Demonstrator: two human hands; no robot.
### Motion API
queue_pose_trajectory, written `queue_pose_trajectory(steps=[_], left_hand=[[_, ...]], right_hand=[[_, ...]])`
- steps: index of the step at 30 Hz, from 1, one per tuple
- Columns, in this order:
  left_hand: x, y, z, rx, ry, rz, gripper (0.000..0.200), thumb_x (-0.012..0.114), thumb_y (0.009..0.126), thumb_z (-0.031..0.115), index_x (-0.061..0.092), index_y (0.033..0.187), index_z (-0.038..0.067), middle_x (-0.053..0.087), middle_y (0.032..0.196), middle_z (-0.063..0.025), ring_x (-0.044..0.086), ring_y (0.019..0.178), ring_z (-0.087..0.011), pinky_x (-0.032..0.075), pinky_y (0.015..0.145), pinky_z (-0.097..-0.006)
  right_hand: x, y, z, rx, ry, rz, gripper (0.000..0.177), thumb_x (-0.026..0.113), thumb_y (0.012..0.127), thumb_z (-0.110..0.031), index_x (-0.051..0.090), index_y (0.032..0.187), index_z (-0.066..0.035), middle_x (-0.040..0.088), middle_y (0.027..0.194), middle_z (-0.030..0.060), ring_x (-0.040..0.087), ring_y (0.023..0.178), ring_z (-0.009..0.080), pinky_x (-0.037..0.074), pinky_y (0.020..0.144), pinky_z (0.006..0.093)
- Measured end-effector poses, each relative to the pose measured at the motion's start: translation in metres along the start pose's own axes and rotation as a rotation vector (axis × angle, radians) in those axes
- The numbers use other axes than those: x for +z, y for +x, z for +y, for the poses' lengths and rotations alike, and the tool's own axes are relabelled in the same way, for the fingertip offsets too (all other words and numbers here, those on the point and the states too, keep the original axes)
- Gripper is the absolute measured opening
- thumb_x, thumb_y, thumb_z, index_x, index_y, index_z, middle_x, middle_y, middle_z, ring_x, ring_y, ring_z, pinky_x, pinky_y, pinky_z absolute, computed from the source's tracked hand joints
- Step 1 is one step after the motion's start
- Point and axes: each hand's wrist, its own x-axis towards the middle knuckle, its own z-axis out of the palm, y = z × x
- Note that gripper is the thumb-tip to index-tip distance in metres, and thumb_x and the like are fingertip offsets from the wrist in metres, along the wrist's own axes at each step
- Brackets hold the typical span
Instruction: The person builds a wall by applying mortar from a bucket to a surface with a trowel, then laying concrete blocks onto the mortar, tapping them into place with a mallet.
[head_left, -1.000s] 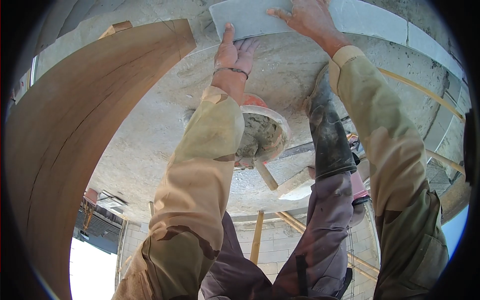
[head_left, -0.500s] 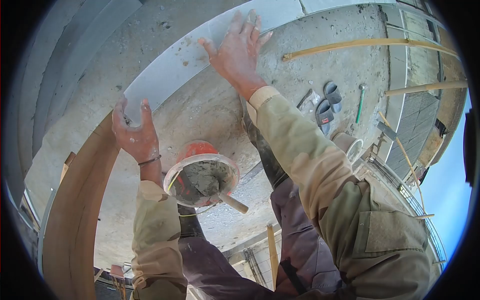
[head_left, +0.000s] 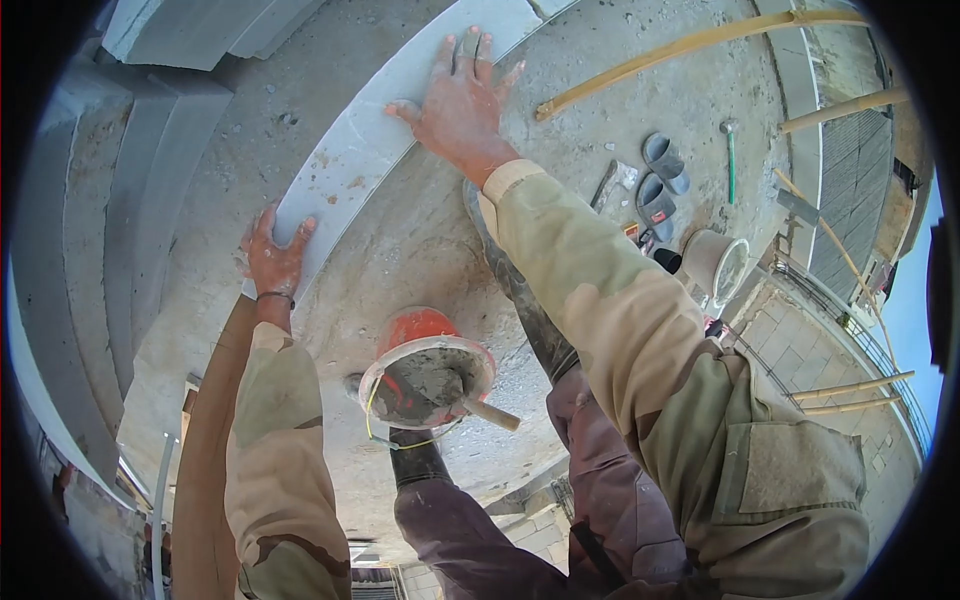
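Observation:
A low row of pale grey-white blocks curves across the floor, with a joint showing near the top of the view. My right hand lies flat on the row's top face, fingers spread. Near the end of the row, my left hand rests across the block, its thumb on the near side and its fingers apart toward the far side. Between my legs stands a red bucket of grey mortar. A wooden-handled tool leans in it, its head hidden in the mortar.
A brown wooden board meets the row's end. Larger blocks stand at the left. To the right are grey sandals, a green-handled hammer, a pale bucket and a long wooden pole.
My left hand has shifted from the block's end corner farther onto the block. My right hand stays spread on top. The view has turned, showing more of the large blocks at left.

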Motion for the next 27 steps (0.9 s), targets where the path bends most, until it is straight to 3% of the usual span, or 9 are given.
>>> queue_pose_trajectory(steps=[10, 12, 14, 15, 16, 21, 24, 26, 27], left_hand=[[0.005, 0.009, -0.012, 0.019, -0.177, -0.042, 0.075, 0.084, 0.081, 0.053, 0.063, 0.138, 0.010, 0.062, 0.132, -0.0195, 0.054, 0.126, -0.0364, 0.044, 0.108, -0.0470], [0.005, 0.011, -0.018, 0.053, -0.143, -0.041, 0.072, 0.084, 0.082, 0.050, 0.064, 0.136, 0.008, 0.064, 0.128, -0.0191, 0.057, 0.122, -0.0348, 0.046, 0.106, -0.0455], [0.007, 0.012, -0.022, 0.093, -0.110, -0.036, 0.070, 0.085, 0.083, 0.048, 0.064, 0.135, 0.005, 0.067, 0.124, -0.0187, 0.061, 0.118, -0.0331, 0.047, 0.104, -0.0440], [0.005, 0.016, -0.014, 0.133, -0.166, -0.039, 0.067, 0.084, 0.085, 0.045, 0.065, 0.133, 0.003, 0.069, 0.120, -0.0184, 0.064, 0.113, -0.0311, 0.049, 0.100, -0.0423], [0.002, 0.013, -0.015, 0.146, -0.232, -0.040, 0.064, 0.083, 0.086, 0.043, 0.065, 0.130, 0.001, 0.071, 0.116, -0.0181, 0.066, 0.108, -0.0291, 0.051, 0.097, -0.0405], [0.001, 0.013, -0.014, 0.104, -0.262, -0.103, 0.062, 0.080, 0.090, 0.041, 0.062, 0.130, -0.004, 0.072, 0.115, -0.0171, 0.067, 0.103, -0.0244, 0.052, 0.094, -0.0377], [-0.001, 0.018, -0.026, 0.131, -0.203, -0.127, 0.065, 0.077, 0.093, 0.041, 0.057, 0.136, -0.004, 0.070, 0.118, -0.0150, 0.064, 0.104, -0.0223, 0.051, 0.095, -0.0364], [0.000, 0.018, -0.032, 0.093, -0.332, -0.167, 0.065, 0.074, 0.095, 0.041, 0.054, 0.139, -0.003, 0.068, 0.121, -0.0128, 0.062, 0.107, -0.0222, 0.049, 0.095, -0.0358], [-0.005, 0.016, -0.025, 0.081, -0.328, -0.195, 0.066, 0.074, 0.095, 0.041, 0.053, 0.140, -0.003, 0.067, 0.122, -0.0123, 0.062, 0.109, -0.0224, 0.049, 0.096, -0.0357]], right_hand=[[-0.007, -0.014, 0.012, 0.035, 0.072, 0.021, 0.102, 0.068, 0.089, -0.061, 0.029, 0.159, 0.002, 0.022, 0.167, 0.0252, 0.009, 0.158, 0.0398, 0.002, 0.120, 0.0723], [-0.016, -0.054, 0.031, -0.132, 0.191, 0.034, 0.074, 0.066, 0.095, -0.044, 0.042, 0.153, -0.003, 0.043, 0.157, 0.0223, 0.029, 0.152, 0.0371, 0.011, 0.124, 0.0640], [-0.041, -0.116, 0.067, -0.073, 0.348, -0.105, 0.046, 0.063, 0.098, -0.034, 0.062, 0.132, -0.004, 0.066, 0.126, 0.0249, 0.058, 0.126, 0.0392, 0.036, 0.115, 0.0551], [-0.046, -0.169, 0.114, 0.353, 0.271, -0.460, 0.030, 0.062, 0.097, -0.028, 0.072, 0.112, -0.004, 0.072, 0.100, 0.0240, 0.068, 0.100, 0.0418, 0.051, 0.095, 0.0505], [-0.016, -0.213, 0.153, 0.507, 0.269, -0.318, 0.022, 0.059, 0.097, -0.020, 0.075, 0.099, -0.004, 0.072, 0.096, 0.0254, 0.069, 0.093, 0.0442, 0.054, 0.081, 0.0524], [0.006, -0.367, 0.294, 0.749, 0.177, -0.226, 0.024, 0.062, 0.089, -0.014, 0.068, 0.107, 0.000, 0.072, 0.093, 0.0230, 0.071, 0.086, 0.0362, 0.054, 0.078, 0.0456], [0.001, -0.391, 0.343, 0.775, 0.468, -0.378, 0.024, 0.066, 0.088, -0.019, 0.066, 0.106, -0.003, 0.072, 0.092, 0.0164, 0.070, 0.083, 0.0291, 0.054, 0.076, 0.0419], [-0.006, -0.388, 0.370, 1.223, 1.472, -0.080, 0.026, 0.068, 0.089, -0.026, 0.064, 0.106, -0.007, 0.071, 0.093, 0.0093, 0.070, 0.079, 0.0257, 0.054, 0.073, 0.0417], [0.003, -0.376, 0.395, 1.234, 1.486, -0.065, 0.026, 0.068, 0.089, -0.026, 0.064, 0.106, -0.007, 0.071, 0.093, 0.0093, 0.070, 0.079, 0.0257, 0.054, 0.073, 0.0417]])
